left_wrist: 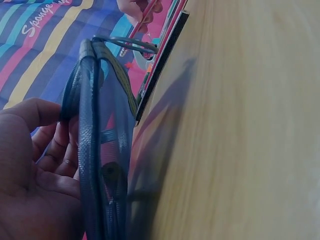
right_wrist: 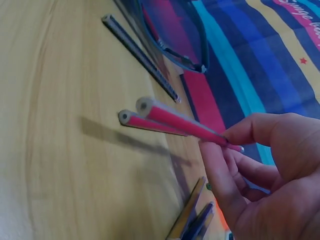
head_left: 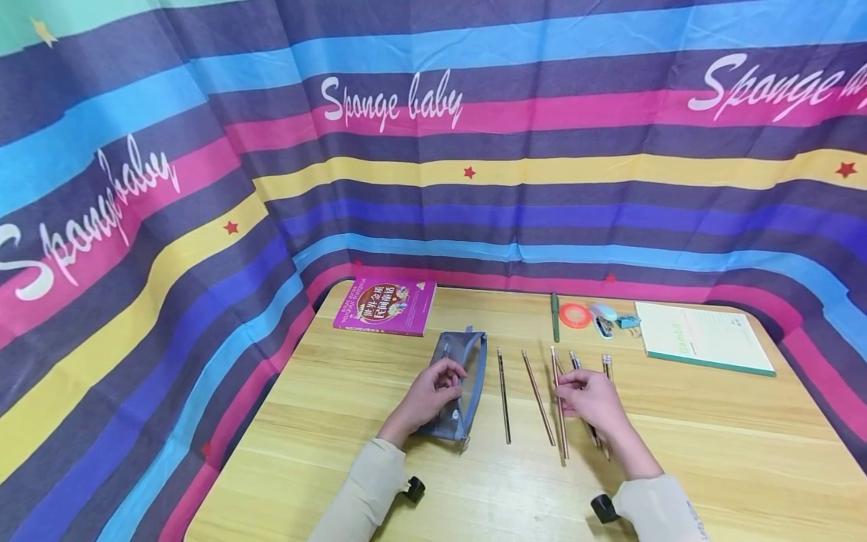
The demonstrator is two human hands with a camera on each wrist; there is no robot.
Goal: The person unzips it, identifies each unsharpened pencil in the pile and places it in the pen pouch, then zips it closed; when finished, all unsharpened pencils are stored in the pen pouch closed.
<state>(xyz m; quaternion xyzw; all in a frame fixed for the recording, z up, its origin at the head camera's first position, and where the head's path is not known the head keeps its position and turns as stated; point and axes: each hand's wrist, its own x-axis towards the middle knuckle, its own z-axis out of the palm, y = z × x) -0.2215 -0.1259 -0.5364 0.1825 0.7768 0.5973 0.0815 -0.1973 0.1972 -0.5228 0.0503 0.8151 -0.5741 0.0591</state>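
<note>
In the head view my left hand [head_left: 428,393] grips the near-left side of a blue-grey mesh pencil case [head_left: 479,388], whose zipped mouth gapes to the right. The left wrist view shows thumb and fingers pinching the case's edge [left_wrist: 89,135]. My right hand [head_left: 596,400] pinches a pencil [head_left: 561,425] raised above the table; its pink side shows in the right wrist view [right_wrist: 175,120]. Between the hands lie a dark pencil [head_left: 504,395] and another pink one [right_wrist: 145,123]. Several more pencils [head_left: 606,365] lie under and beside my right hand, partly hidden by it.
A purple book [head_left: 386,305] lies at the back left of the wooden table [head_left: 305,459]. Along the back right are a green pen [head_left: 555,318], an orange-red ring [head_left: 575,315], small blue stationery items [head_left: 628,321] and a pale notebook [head_left: 704,339]. Striped cloth hangs behind.
</note>
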